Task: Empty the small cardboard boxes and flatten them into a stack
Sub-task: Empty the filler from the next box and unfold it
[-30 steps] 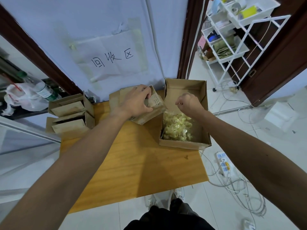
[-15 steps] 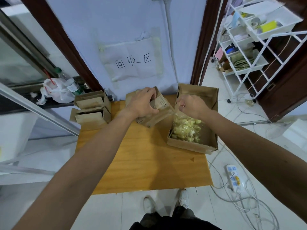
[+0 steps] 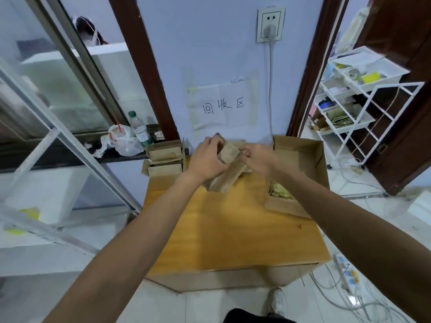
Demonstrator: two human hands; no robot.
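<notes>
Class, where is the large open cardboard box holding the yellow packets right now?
In the head view the large open box stands on the far right corner of the wooden table, just right of the right hand.

Head view, forward-down over table

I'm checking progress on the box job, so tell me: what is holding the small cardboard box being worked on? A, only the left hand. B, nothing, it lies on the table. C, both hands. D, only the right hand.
C: the left hand grips the small cardboard box on one side and the right hand pinches its other side.
</notes>
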